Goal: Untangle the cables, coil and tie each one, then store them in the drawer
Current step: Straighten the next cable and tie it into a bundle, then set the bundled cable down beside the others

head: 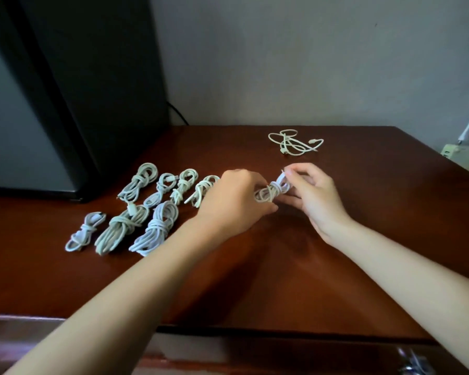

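On the table point(255, 280), the left hand point(236, 196) curled round a coil point(271, 191) while the right hand point(309, 190) pinched its tail point(283, 175): tying. The next move likely called for tucking that tail snug.

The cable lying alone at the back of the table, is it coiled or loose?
Loose. The cable sprawls in uneven open loops, with no wrap around its middle.

Tied bundles point(136, 212) crowd left — bare tabletop point(363, 207) right

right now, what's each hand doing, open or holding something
Left hand: closed, gripping one end of the cable coil.
Right hand: closed, pinching the same coil's other end.
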Motion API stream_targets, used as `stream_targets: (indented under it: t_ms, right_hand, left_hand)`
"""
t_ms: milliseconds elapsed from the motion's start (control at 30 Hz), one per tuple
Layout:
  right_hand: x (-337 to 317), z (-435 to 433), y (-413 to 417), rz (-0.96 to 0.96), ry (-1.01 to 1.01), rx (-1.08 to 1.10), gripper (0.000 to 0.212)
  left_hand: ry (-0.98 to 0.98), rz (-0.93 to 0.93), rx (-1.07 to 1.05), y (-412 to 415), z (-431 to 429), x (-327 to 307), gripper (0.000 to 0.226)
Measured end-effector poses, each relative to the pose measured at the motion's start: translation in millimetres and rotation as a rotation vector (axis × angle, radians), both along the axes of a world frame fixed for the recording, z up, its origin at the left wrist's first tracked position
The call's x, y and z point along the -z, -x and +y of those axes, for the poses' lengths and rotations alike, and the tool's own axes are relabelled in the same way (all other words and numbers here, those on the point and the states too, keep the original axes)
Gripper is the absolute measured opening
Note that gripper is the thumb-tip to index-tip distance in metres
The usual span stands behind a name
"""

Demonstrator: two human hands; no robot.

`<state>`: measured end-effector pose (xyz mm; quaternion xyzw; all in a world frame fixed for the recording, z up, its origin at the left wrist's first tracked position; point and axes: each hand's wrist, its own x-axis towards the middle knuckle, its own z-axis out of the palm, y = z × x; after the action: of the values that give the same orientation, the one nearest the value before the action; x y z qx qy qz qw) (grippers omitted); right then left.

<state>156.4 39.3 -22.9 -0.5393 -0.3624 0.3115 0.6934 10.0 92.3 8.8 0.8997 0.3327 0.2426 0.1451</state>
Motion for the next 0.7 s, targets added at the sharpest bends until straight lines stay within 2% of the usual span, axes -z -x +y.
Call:
stream_targets:
  t_ms: [100, 233, 333, 500, 700]
  right_hand:
    - [0, 10, 25, -0.143, -0.003, -0.07, 0.015]
    - [5, 22, 50, -0.582, 0.093, -0.126, 0.015]
    - [3, 25, 65, -0.668, 0.118, -0.215, 0.018]
    - [2, 31, 80, -0.948, 0.134, -0.238, 0.016]
    - [8, 40, 89, -1.021, 0.155, -0.193, 0.014]
  left_hand:
    - [-0.107, 0.099, -0.082, 32, -4, -10, 0.041]
    - [-0.272, 0.309, -0.121, 72, -8, -11, 0.048]
    - [-0.291, 0.397, -0.102, 98, -5, -2, 0.05]
    - [-0.367, 0.433, 0.0, 117, -4, 10, 0.048]
    - [-0.613, 0.431, 0.002, 119, 1, 13, 0.045]
